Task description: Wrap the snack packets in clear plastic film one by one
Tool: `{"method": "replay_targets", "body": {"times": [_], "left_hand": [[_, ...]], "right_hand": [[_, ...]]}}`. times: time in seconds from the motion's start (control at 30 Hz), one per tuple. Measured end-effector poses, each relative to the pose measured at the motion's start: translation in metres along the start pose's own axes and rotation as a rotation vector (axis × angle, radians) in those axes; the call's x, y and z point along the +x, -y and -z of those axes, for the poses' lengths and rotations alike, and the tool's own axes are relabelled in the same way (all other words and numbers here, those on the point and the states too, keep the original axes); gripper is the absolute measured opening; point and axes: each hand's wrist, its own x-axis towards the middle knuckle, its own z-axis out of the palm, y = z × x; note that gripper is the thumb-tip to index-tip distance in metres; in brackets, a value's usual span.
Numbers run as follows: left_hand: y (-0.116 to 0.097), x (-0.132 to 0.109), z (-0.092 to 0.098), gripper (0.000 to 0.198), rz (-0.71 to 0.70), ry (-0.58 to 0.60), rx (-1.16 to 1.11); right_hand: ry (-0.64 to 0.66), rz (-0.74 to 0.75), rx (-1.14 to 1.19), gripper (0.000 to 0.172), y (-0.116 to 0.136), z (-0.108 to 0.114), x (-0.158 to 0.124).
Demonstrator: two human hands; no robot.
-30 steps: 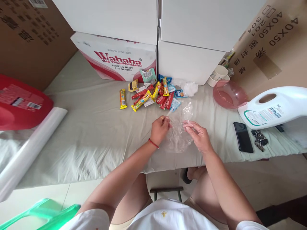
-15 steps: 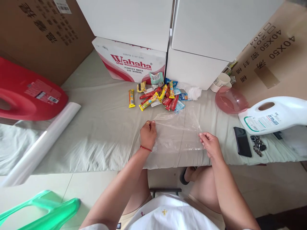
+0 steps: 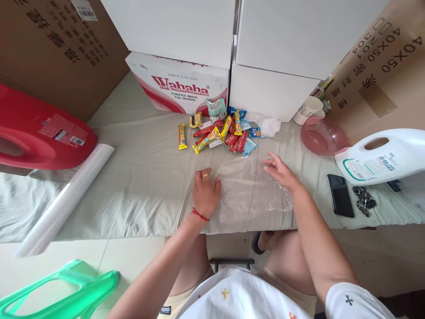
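A clear plastic bag point(image 3: 247, 201) lies flat on the cloth-covered surface in front of me. My left hand point(image 3: 206, 193), with a red cord on its wrist, rests at the bag's left edge, palm down, thumb apart from the loosely bent fingers. Over the bag's upper right part is my right hand point(image 3: 281, 170), its fingers spread and holding nothing. Beyond the bag sits a pile of small wrapped snacks point(image 3: 229, 133) in red, yellow and blue packets. One orange-yellow snack bar point(image 3: 182, 136) lies apart to the left.
A Wahaha carton point(image 3: 186, 86) and white boxes stand behind the snacks. On the left are a red jug point(image 3: 43, 133) and a roll of plastic film point(image 3: 69, 195). To the right are a pink bowl point(image 3: 323, 137), white bottle point(image 3: 385, 157), phone point(image 3: 341, 195) and keys point(image 3: 364, 200).
My right hand has let go of the bag's right edge and moved up and left, fingers spreading. My left hand has loosened, and the bag has settled onto the cloth.
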Motion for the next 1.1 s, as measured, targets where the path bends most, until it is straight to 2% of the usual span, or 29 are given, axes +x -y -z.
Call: {"method": "replay_targets", "body": {"times": [0.07,0.13,0.23,0.33,0.4,0.5,0.63,0.73,0.83,0.9,1.0,1.1], "left_hand": [[-0.001,-0.006,-0.002,0.044,-0.183,-0.166,0.06],[-0.001,-0.012,-0.005,0.044,-0.384,-0.207,0.096],[0.0,-0.017,-0.009,0.059,-0.674,-0.036,0.122],[0.001,-0.018,-0.012,0.073,-0.772,0.157,0.164],[0.001,-0.015,-0.014,0.074,-0.727,0.242,0.219],[0.0,-0.007,-0.015,0.06,-0.534,0.337,0.273],[-0.003,0.006,-0.015,0.047,-0.303,0.367,0.196],[-0.011,0.01,-0.015,0.035,-0.233,0.331,0.159],[-0.025,0.011,-0.02,0.041,-0.165,0.247,0.215],[-0.034,0.012,-0.024,0.044,-0.135,0.231,0.25],[-0.04,0.016,-0.026,0.042,-0.115,0.289,0.272],[-0.035,0.02,-0.021,0.039,-0.168,0.4,0.305]], "right_hand": [[0.035,-0.041,0.045,0.074,-0.004,-0.009,0.008],[-0.028,-0.066,0.047,0.058,-0.008,-0.016,0.013],[-0.107,-0.069,0.045,0.043,-0.013,-0.021,0.018],[-0.185,-0.075,0.076,0.039,-0.017,-0.019,0.022],[-0.257,-0.104,0.066,0.039,-0.02,-0.016,0.025],[-0.312,-0.142,-0.043,0.038,-0.027,-0.009,0.031],[-0.384,-0.088,-0.28,0.033,-0.034,0.003,0.042],[-0.442,-0.046,-0.421,0.032,-0.035,0.011,0.051],[-0.413,-0.039,-0.45,0.032,-0.033,0.014,0.055],[-0.375,-0.027,-0.467,0.033,-0.031,0.015,0.055],[-0.398,-0.014,-0.543,0.033,-0.034,0.02,0.054],[-0.45,-0.042,-0.592,0.031,-0.043,0.033,0.057]]}}
